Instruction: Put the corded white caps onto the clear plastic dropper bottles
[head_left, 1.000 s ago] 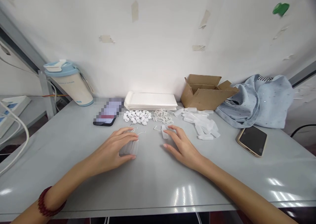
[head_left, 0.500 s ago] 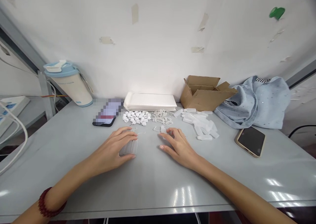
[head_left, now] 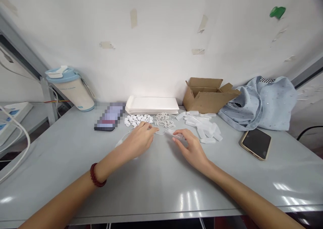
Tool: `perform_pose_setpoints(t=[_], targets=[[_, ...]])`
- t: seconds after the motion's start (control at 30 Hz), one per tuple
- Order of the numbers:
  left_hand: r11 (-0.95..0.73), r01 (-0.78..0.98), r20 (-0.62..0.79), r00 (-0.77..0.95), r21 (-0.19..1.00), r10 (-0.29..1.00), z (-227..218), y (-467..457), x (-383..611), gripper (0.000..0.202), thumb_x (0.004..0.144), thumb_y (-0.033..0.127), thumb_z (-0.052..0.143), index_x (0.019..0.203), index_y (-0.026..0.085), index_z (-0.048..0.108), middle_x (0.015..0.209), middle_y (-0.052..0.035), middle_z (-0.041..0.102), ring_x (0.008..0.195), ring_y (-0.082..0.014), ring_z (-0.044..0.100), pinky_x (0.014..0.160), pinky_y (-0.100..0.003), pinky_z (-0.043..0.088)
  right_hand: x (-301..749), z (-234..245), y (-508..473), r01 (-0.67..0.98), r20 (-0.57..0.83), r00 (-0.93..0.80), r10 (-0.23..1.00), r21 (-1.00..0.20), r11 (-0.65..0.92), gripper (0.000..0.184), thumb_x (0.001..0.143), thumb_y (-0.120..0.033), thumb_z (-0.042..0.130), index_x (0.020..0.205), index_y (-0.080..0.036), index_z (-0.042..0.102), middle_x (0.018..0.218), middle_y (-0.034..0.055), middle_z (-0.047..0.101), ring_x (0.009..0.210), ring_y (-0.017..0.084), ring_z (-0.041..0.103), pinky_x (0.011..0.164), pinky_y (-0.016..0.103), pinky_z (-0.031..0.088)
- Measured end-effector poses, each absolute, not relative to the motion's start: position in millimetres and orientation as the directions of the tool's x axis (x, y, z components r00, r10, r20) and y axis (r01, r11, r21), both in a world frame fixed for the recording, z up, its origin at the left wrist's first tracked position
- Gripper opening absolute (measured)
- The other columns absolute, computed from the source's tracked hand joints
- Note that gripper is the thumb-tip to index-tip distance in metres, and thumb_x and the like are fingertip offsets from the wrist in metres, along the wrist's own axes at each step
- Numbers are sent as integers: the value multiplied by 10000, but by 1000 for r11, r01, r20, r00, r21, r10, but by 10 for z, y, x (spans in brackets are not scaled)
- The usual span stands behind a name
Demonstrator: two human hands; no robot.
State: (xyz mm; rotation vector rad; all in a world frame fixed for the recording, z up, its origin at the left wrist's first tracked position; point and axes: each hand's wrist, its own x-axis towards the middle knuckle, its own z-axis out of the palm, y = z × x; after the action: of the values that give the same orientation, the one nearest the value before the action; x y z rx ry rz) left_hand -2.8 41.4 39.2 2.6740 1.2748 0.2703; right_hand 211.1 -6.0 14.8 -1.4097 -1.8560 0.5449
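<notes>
My left hand (head_left: 141,138) reaches across the middle of the table with thumb and fingertips pinched at the end of a thin white cord (head_left: 161,133). That cord runs to a small translucent plastic tube (head_left: 177,135), which my right hand (head_left: 191,148) holds between thumb and fingers, tilted above the table. Under and beside my left forearm, more clear tubes (head_left: 119,143) with a cord lie mostly hidden. Beyond my hands are a pile of small white caps (head_left: 133,119), a tangle of off-white cord loops (head_left: 164,120) and a heap of translucent tubes (head_left: 208,129).
A stack of white envelopes (head_left: 152,104) and an open cardboard box (head_left: 212,99) stand against the wall. On the left are a tumbler (head_left: 73,91) and a phone (head_left: 110,117). On the right are a blue cloth bag (head_left: 272,104) and another phone (head_left: 256,144).
My left hand has left the clear tubes, moved right and pinched the cord. My right hand has shifted slightly right with its tube, now tipped over more.
</notes>
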Motion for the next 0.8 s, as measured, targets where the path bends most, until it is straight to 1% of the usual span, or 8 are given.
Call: perform_pose_setpoints(t=[0.13, 0.27, 0.33, 0.4, 0.5, 0.57, 0.7, 0.8], targets=[[-625, 756, 51, 629, 193, 776, 351, 471, 88, 326, 913, 89, 349, 1032, 126, 650, 949, -126, 627, 969, -274, 529, 790, -391, 466, 2139, 193, -58, 606, 325, -86, 942, -733, 308, 56, 882, -224, 512, 879, -216, 568, 871, 38, 619, 814, 180, 546, 502, 220, 419], [-613, 762, 62, 615, 209, 786, 323, 496, 75, 265, 881, 90, 406, 896, 139, 667, 891, -107, 645, 915, -260, 561, 747, -359, 471, 2141, 235, -76, 584, 340, -81, 937, -746, 320, 55, 867, -222, 531, 816, -210, 547, 800, 27, 609, 782, 170, 544, 439, 197, 356], [-597, 773, 80, 596, 215, 799, 298, 496, 45, 237, 861, 99, 432, 842, 147, 662, 858, -99, 651, 880, -256, 575, 723, -352, 472, 2142, 250, -86, 578, 357, -89, 930, -741, 340, 60, 866, -220, 535, 808, -208, 543, 794, 28, 613, 781, 171, 552, 446, 200, 362], [-588, 779, 98, 582, 219, 808, 270, 479, 17, 225, 848, 102, 440, 803, 157, 653, 819, -88, 650, 835, -247, 582, 706, -351, 472, 2144, 259, -94, 577, 390, -108, 914, -725, 377, 63, 869, -219, 532, 807, -208, 539, 790, 31, 617, 783, 175, 566, 490, 218, 401], [-594, 774, 121, 582, 220, 804, 238, 423, -4, 245, 864, 102, 414, 786, 161, 639, 797, -84, 638, 828, -246, 574, 716, -363, 471, 2145, 256, -104, 592, 444, -141, 885, -679, 434, 62, 879, -222, 524, 820, -211, 538, 795, 37, 623, 788, 184, 584, 602, 270, 459], [-600, 770, 142, 583, 219, 800, 232, 380, -4, 273, 895, 109, 375, 806, 152, 630, 820, -94, 624, 854, -254, 558, 739, -382, 466, 2142, 245, -109, 608, 466, -163, 870, -647, 460, 59, 885, -224, 519, 831, -214, 539, 802, 39, 627, 794, 190, 592, 662, 302, 474], [-629, 754, 199, 598, 188, 776, 235, 330, 8, 293, 928, 106, 328, 845, 137, 606, 874, -106, 583, 874, -254, 519, 761, -396, 459, 2133, 216, -114, 623, 484, -195, 853, -611, 489, 53, 891, -210, 514, 845, -219, 539, 808, 35, 630, 805, 192, 604, 711, 326, 480], [-666, 728, 188, 640, 162, 745, 237, 321, 21, 279, 932, 86, 332, 866, 134, 599, 916, -101, 576, 902, -240, 504, 788, -382, 454, 2131, 198, -113, 618, 485, -201, 851, -611, 494, 46, 891, -199, 520, 852, -217, 537, 813, 33, 629, 811, 189, 605, 720, 324, 479]])
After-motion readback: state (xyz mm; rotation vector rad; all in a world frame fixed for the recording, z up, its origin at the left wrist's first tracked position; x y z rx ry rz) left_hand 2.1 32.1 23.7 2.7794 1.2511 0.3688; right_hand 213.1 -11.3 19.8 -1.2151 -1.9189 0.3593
